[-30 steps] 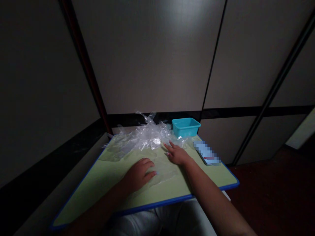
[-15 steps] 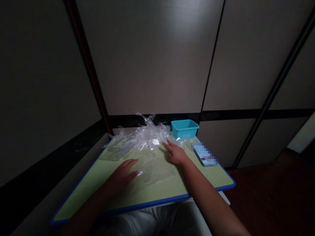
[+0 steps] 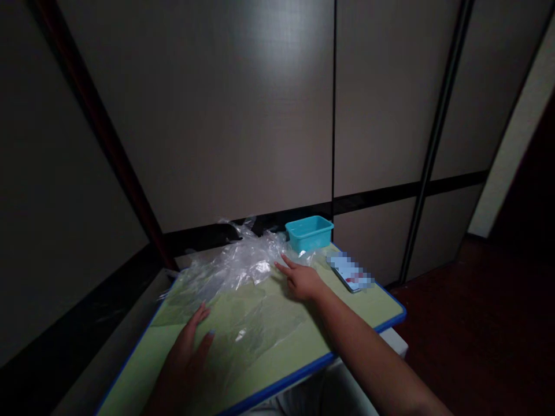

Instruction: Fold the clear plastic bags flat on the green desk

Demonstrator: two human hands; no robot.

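Observation:
Crumpled clear plastic bags (image 3: 247, 257) are heaped at the back of a yellow-green table (image 3: 277, 361) with a blue edge. One thin clear plastic bag (image 3: 260, 326) lies spread flat nearer the front. My left hand (image 3: 191, 341) is at the left side of the flat bag, thumb and fingers apart, holding nothing that I can see. My right hand (image 3: 300, 279) rests at the right front of the heap with its fingers spread, touching the plastic.
A turquoise plastic basket (image 3: 310, 234) stands at the back right corner of the table. A phone (image 3: 349, 273) with a lit, blurred screen lies to the right of my right hand. Behind the table rise large cabinet panels (image 3: 243, 115).
The view has turned to the right. My left hand has moved left along the flat bag, which now looks more spread out. My right hand has stayed by the heap.

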